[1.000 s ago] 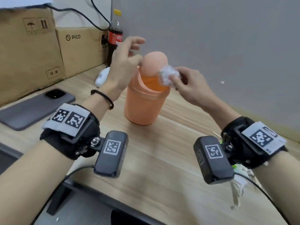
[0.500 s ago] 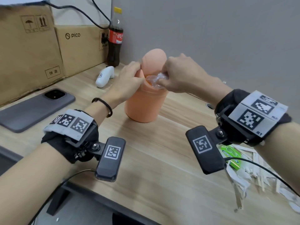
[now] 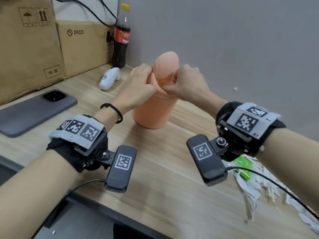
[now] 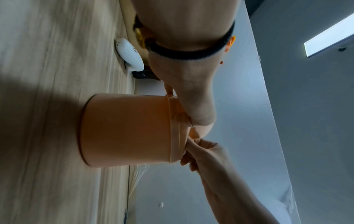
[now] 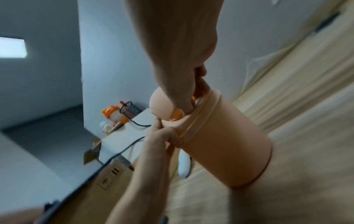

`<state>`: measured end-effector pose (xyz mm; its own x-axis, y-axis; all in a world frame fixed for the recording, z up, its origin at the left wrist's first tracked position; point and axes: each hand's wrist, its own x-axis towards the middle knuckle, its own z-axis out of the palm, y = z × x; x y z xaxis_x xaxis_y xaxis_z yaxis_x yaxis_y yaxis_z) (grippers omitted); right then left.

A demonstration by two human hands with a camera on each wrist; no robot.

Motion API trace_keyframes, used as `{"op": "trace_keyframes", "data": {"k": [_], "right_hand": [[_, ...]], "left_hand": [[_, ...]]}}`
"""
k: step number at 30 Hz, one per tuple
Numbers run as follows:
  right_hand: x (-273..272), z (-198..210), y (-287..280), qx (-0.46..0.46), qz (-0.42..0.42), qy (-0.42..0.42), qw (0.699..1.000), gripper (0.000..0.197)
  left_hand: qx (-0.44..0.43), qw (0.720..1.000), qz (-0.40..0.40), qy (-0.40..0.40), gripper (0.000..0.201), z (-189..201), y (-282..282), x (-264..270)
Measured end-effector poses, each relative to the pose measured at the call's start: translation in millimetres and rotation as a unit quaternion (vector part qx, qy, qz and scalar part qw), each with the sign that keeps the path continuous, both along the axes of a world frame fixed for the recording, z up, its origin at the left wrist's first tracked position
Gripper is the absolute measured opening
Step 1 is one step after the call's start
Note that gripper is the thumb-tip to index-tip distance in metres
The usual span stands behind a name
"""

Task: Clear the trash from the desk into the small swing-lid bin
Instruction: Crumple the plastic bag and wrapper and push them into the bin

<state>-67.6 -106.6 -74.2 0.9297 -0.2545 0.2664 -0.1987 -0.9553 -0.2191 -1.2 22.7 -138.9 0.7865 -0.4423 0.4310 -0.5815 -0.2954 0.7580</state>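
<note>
The small orange swing-lid bin (image 3: 153,111) stands mid-desk, its lid (image 3: 167,62) tipped up on edge. My left hand (image 3: 146,78) grips the bin's top rim on the left side; the right wrist view shows this left hand (image 5: 162,134) pinching the rim. My right hand (image 3: 174,80) has its curled fingers pushed into the opening. A pale bit of crumpled clear plastic wrap (image 5: 197,100) shows under those fingers, mostly hidden. More trash lies at the right: a green packet (image 3: 241,167) and torn paper wrappers with wooden sticks (image 3: 259,190).
A grey phone (image 3: 34,109) lies at the left, a white controller (image 3: 109,78) behind the bin, a cola bottle (image 3: 121,37) and cardboard boxes (image 3: 82,47) at the back. A grey wall is close on the right. The desk's front edge (image 3: 120,219) runs below my wrists.
My right hand carried the crumpled plastic over the rim and down into the opening, where it is now nearly hidden. My left hand dropped from the lid to the rim.
</note>
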Motion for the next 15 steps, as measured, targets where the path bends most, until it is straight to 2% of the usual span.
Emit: {"op": "trace_keyframes", "data": {"k": [4,8,11,15], "right_hand": [[-2.0,7.1,-3.9,-0.058,0.059,0.022,0.996,0.034],[-5.0,18.1,-9.0,-0.151,0.151,0.088,0.973,0.02],[-8.8,23.2,-5.9,-0.245,0.196,0.177,0.933,0.018],[-9.6,37.9,8.2,-0.224,0.201,0.308,0.903,0.021]], "left_hand": [[0.013,0.999,0.018,-0.031,0.015,-2.9,-0.9,-1.4],[0.016,0.999,0.021,-0.03,0.016,-4.0,-1.2,0.1],[0.023,0.999,0.019,-0.039,0.02,-4.7,-4.3,-1.0],[0.016,0.999,0.021,-0.028,0.021,-5.0,-6.6,-1.3]]}}
